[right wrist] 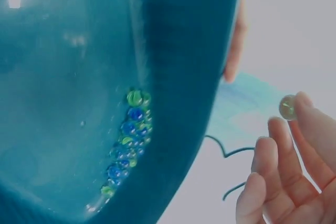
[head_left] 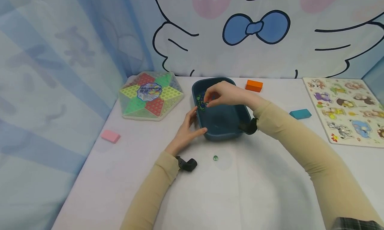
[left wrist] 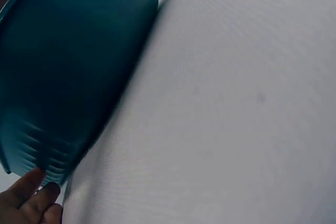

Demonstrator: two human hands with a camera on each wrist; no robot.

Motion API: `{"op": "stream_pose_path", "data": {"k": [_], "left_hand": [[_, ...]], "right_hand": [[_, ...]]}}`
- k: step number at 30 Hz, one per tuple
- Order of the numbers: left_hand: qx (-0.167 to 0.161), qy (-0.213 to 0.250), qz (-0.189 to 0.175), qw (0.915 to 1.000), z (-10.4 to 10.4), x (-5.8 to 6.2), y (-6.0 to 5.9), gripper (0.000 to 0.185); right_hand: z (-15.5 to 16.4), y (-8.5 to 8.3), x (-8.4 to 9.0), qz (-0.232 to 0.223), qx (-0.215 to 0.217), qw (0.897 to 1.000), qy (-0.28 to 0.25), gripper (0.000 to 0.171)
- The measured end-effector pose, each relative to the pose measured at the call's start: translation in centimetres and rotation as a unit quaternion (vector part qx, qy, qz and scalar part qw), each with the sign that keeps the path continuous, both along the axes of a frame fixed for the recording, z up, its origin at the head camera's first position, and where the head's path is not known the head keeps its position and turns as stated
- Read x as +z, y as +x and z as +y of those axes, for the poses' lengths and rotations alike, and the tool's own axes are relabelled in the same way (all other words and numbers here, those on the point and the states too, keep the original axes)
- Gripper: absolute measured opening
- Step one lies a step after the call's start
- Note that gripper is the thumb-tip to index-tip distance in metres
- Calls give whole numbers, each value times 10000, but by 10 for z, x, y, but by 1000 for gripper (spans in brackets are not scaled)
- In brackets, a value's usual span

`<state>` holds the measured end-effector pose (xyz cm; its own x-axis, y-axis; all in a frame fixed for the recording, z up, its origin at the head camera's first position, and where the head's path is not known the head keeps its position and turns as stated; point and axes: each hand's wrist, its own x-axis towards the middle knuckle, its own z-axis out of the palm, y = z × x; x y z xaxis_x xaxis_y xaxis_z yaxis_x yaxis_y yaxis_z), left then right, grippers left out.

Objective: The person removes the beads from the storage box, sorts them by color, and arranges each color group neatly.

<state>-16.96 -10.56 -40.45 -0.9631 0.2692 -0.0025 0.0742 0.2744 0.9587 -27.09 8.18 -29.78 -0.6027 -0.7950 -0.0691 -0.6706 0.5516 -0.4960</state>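
A dark teal bin (head_left: 222, 123) is tilted up on the white table (head_left: 255, 190), its far left corner lowest, so that a cluster of blue and green marbles (right wrist: 128, 140) is gathered along that low side. The near left corner of the bin is steadied by the left hand (head_left: 187, 131), whose fingers are curled against the outer wall and rim; in the left wrist view only the fingertips (left wrist: 31, 190) are seen, pressed to the ribbed underside. The right hand (head_left: 225, 93) is held over the far left part of the bin, directly above the cluster, and a single pale green marble (right wrist: 287, 107) is pinched between its thumb and fingertips while the other fingers are left loosely spread. The cluster thus lies just below and slightly left of the pinched marble, and the right hand is much the nearer of the two to it. A stray green marble (head_left: 215, 158) is seen alone on the table in front of the bin, nearer the left wrist than the right.
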Motion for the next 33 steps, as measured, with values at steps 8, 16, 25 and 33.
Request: {"op": "stream_pose_path", "data": {"k": [8, 16, 25, 33], "left_hand": [[33, -53, 81, 9999, -1, -21, -11, 85], [-211, -125, -30, 9997, 2, 13, 1, 85], [-244, -142, -50, 9996, -1, -6, -11, 89], [-294, -96, -85, 9995, -4, -21, -15, 93]], "right_hand": [[28, 40, 6, -493, -14, 9963, -708, 18], [45, 82, -10, -765, 236, 9916, -1016, 15], [51, 105, -53, -990, 395, 9925, -605, 15], [51, 104, -81, -1056, 229, 9931, -454, 11]]}}
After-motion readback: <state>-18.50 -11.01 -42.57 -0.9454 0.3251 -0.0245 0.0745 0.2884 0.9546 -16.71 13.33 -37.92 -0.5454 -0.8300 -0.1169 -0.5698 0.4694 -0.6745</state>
